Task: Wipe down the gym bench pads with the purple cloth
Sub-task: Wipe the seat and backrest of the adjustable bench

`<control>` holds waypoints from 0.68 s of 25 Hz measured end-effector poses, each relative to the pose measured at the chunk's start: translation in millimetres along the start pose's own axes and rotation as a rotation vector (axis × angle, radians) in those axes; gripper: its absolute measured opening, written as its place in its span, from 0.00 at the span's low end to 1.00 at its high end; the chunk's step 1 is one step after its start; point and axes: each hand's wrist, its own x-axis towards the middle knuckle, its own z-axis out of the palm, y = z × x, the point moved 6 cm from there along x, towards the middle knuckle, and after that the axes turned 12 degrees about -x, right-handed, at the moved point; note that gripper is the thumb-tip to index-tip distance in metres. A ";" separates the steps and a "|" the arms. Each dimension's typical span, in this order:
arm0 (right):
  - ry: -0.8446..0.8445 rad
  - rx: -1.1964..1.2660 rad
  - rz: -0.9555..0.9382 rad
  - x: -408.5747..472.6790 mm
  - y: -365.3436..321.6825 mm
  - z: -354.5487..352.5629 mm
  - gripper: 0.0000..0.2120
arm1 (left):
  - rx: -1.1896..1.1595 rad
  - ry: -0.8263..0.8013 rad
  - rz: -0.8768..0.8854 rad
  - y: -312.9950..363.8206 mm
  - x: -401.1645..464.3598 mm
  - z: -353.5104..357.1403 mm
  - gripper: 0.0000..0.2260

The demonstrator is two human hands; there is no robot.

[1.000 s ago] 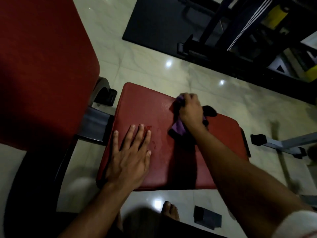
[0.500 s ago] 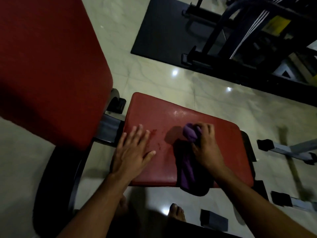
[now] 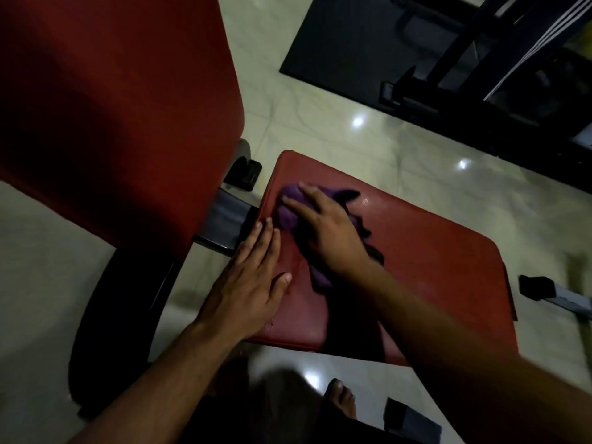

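Observation:
The red seat pad (image 3: pixel 432 277) lies in the middle, with the big red backrest pad (image 3: pixel 112 107) tilted up at the upper left. The purple cloth (image 3: pixel 286 213) is bunched on the seat pad's far left part, near the gap between the two pads. My right hand (image 3: pixel 330 232) presses flat on the cloth with its fingers stretched out; part of the cloth trails under my wrist. My left hand (image 3: pixel 250 283) rests flat on the seat pad's left edge, fingers straight, holding nothing. A wet sheen shows on the pad beyond the cloth.
The bench's black curved frame (image 3: pixel 121 315) runs under the backrest. A grey bench leg with a black cap (image 3: pixel 551 293) sticks out at the right. A black floor mat (image 3: pixel 352 52) and a dark machine frame (image 3: pixel 464 75) lie beyond. My bare foot (image 3: pixel 342 398) stands on the tiled floor.
My right hand has swept the cloth from the pad's near middle to its far left corner and flattened out on it. My left hand has stayed on the pad's left edge.

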 end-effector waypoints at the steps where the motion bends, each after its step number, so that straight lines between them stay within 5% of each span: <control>1: 0.015 -0.020 -0.027 37.0 2.5 5.9 0.24 | 0.018 0.004 0.005 -0.2 0.4 -0.4 0.33; 4: -0.006 -0.096 0.036 102.2 42.8 9.4 0.23 | 0.019 -0.029 -0.013 -3.1 2.5 3.8 0.33; 9: 0.013 -0.035 0.267 18.2 88.0 -9.3 0.25 | -0.025 -0.027 -0.009 -2.4 -1.3 1.5 0.32; 13: -0.005 0.017 0.187 -30.8 39.7 -12.0 0.25 | -0.023 0.036 0.008 -4.2 -0.1 1.8 0.31; 17: 0.006 0.026 -0.035 37.7 -0.7 2.8 0.25 | 0.001 -0.026 -0.021 -4.5 4.3 4.5 0.31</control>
